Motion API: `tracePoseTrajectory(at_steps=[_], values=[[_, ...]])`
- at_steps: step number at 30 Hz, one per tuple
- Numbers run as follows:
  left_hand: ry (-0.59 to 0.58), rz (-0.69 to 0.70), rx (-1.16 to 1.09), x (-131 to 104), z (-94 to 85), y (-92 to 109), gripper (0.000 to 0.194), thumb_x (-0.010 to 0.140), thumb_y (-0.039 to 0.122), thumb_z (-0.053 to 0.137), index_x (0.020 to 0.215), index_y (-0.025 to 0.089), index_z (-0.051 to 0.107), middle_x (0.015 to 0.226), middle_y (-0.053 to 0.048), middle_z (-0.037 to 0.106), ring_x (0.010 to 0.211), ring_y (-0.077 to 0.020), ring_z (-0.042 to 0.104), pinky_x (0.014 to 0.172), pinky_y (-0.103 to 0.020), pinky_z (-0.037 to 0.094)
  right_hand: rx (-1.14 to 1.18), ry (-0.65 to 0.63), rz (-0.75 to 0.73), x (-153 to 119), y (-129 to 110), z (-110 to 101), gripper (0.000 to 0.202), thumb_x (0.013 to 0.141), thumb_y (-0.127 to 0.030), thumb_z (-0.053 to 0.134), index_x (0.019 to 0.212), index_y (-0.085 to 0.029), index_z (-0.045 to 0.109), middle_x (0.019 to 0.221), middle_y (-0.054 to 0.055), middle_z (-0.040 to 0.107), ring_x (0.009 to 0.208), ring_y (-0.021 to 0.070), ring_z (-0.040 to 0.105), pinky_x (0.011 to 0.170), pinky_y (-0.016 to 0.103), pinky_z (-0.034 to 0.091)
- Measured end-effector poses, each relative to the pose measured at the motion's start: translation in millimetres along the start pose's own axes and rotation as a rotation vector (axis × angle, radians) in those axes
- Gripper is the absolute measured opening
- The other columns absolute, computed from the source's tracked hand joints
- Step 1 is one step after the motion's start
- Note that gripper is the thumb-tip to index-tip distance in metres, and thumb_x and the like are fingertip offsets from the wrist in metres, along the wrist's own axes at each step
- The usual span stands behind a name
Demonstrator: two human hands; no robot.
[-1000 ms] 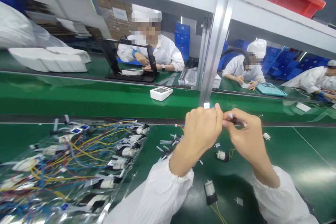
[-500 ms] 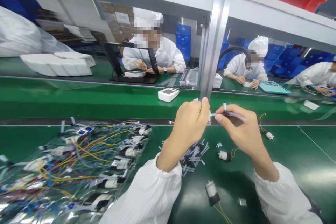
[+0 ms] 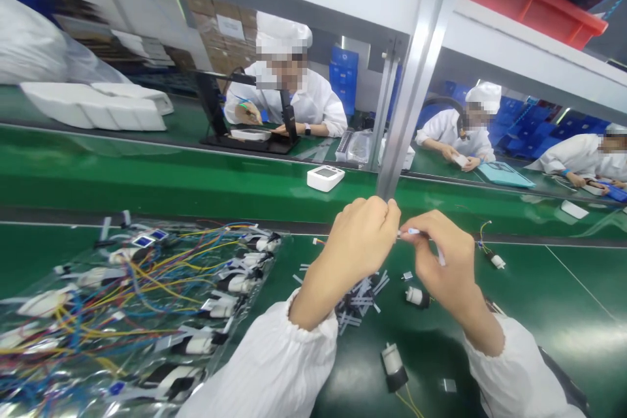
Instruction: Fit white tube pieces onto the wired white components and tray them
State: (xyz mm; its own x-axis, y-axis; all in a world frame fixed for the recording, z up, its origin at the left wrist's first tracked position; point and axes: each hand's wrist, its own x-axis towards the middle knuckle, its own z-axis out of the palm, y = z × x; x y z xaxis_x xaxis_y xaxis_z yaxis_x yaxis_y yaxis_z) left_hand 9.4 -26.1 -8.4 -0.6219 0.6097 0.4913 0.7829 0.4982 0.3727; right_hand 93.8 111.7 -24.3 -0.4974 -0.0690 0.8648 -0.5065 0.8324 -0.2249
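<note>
My left hand (image 3: 360, 238) is closed, its back toward me. Its fingers hide most of what they grip. Close beside it on the right, my right hand (image 3: 448, 261) pinches a thin, pale flexible tube (image 3: 441, 256) between thumb and forefinger; the tube's loose part curves inside the palm. The two hands' fingertips nearly meet at the tube's end. Below them on the green bench lie a heap of short grey-white strips (image 3: 361, 297), a small white-and-black motor (image 3: 416, 296) and a bigger one (image 3: 393, 366) with yellow wires.
On the left, several wired motor assemblies (image 3: 240, 283) lie on clear plastic. Another small motor (image 3: 497, 261) rests at the right. Behind stand a white device with a screen (image 3: 326, 177) and a metal post (image 3: 406, 98). Several co-workers in white sit across the line.
Both hands have come slightly lower in view, and my right hand has turned, its fingers curling more around the tube. The white part that showed beside my left fingers is now mostly hidden.
</note>
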Motion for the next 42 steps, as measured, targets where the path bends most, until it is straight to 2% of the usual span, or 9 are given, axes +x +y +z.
tracePoseTrajectory(at_steps=[5,11,17,21,28,31,34,39,42], values=[[-0.176,0.025,0.324,-1.2,-6.2,13.4,0.031,0.099,0.017,0.040,0.105,0.015,0.071,0.088,-0.015,0.070,0.078,-0.0327,0.064,0.057,-0.037,0.022,-0.066,0.067,0.026,-3.2,-7.7,7.6,0.028,0.091,0.004,0.049,0.087,-0.019,0.065,0.076,0.003,0.068,0.069,0.0159,0.060,0.064,0.029,0.048],[-0.133,-0.051,0.329,-2.0,1.7,20.2,0.034,0.099,0.014,0.036,0.098,0.015,0.070,0.080,-0.015,0.068,0.074,-0.0330,0.066,0.055,-0.036,0.020,-0.054,0.046,0.174,-1.7,-7.6,7.6,0.026,0.085,-0.001,0.049,0.079,-0.019,0.066,0.068,0.001,0.067,0.061,0.0154,0.060,0.058,0.028,0.046],[0.005,-0.160,-0.122,10.8,9.8,17.5,0.054,0.109,0.028,0.027,0.066,0.019,0.058,0.066,-0.008,0.063,0.066,-0.0220,0.059,0.060,-0.034,0.026,0.410,-0.071,0.581,9.6,6.4,-12.8,0.007,0.082,-0.025,0.077,0.081,-0.019,0.073,0.070,0.001,0.072,0.058,0.0140,0.062,0.054,0.024,0.049],[0.034,-0.176,-0.352,17.4,10.0,8.4,0.058,0.109,0.040,0.027,0.062,0.021,0.054,0.062,-0.005,0.060,0.064,-0.0193,0.057,0.064,-0.032,0.033,0.594,-0.031,0.710,13.0,15.9,-27.1,0.031,0.076,-0.040,0.089,0.086,-0.018,0.069,0.068,0.002,0.073,0.052,0.0121,0.058,0.047,0.021,0.046],[0.120,-0.204,-0.206,18.0,2.9,-29.6,0.050,0.107,0.038,0.030,0.093,0.016,0.072,0.076,-0.008,0.069,0.080,-0.0263,0.066,0.078,-0.038,0.046,0.463,0.086,0.641,14.1,16.7,-35.8,0.039,0.090,-0.053,0.076,0.076,-0.017,0.069,0.052,-0.003,0.053,0.047,0.0088,0.045,0.046,0.021,0.036],[0.193,-0.055,-0.108,18.0,4.0,-34.2,0.043,0.105,0.028,0.033,0.119,0.009,0.069,0.112,-0.018,0.074,0.107,-0.0318,0.067,0.096,-0.046,0.050,0.427,0.085,0.588,12.9,15.2,-36.3,0.049,0.099,-0.057,0.062,0.071,-0.017,0.068,0.052,-0.005,0.044,0.048,0.0085,0.038,0.046,0.023,0.030],[0.156,0.175,-0.022,13.9,7.6,-27.6,0.042,0.101,0.014,0.034,0.128,0.007,0.067,0.142,-0.024,0.061,0.133,-0.0361,0.056,0.109,-0.052,0.048,0.363,0.069,0.544,10.5,13.1,-35.5,0.051,0.104,-0.053,0.054,0.069,-0.018,0.068,0.054,-0.004,0.044,0.051,0.0099,0.041,0.051,0.025,0.032],[-0.072,0.246,-0.157,5.1,11.9,-7.4,0.044,0.104,0.010,0.034,0.141,0.013,0.057,0.118,-0.016,0.072,0.109,-0.0272,0.069,0.095,-0.044,0.058,0.229,0.023,0.457,8.4,13.0,-30.7,0.043,0.104,-0.043,0.055,0.073,-0.018,0.070,0.060,-0.003,0.048,0.061,0.0124,0.045,0.060,0.028,0.035],[-0.117,0.250,-0.097,4.0,13.6,0.1,0.037,0.103,0.009,0.036,0.129,0.013,0.063,0.112,-0.015,0.071,0.103,-0.0283,0.068,0.089,-0.044,0.059,0.286,-0.061,0.472,8.7,15.2,-26.4,0.038,0.105,-0.042,0.054,0.080,-0.018,0.070,0.066,-0.002,0.051,0.063,0.0128,0.044,0.060,0.029,0.034]])
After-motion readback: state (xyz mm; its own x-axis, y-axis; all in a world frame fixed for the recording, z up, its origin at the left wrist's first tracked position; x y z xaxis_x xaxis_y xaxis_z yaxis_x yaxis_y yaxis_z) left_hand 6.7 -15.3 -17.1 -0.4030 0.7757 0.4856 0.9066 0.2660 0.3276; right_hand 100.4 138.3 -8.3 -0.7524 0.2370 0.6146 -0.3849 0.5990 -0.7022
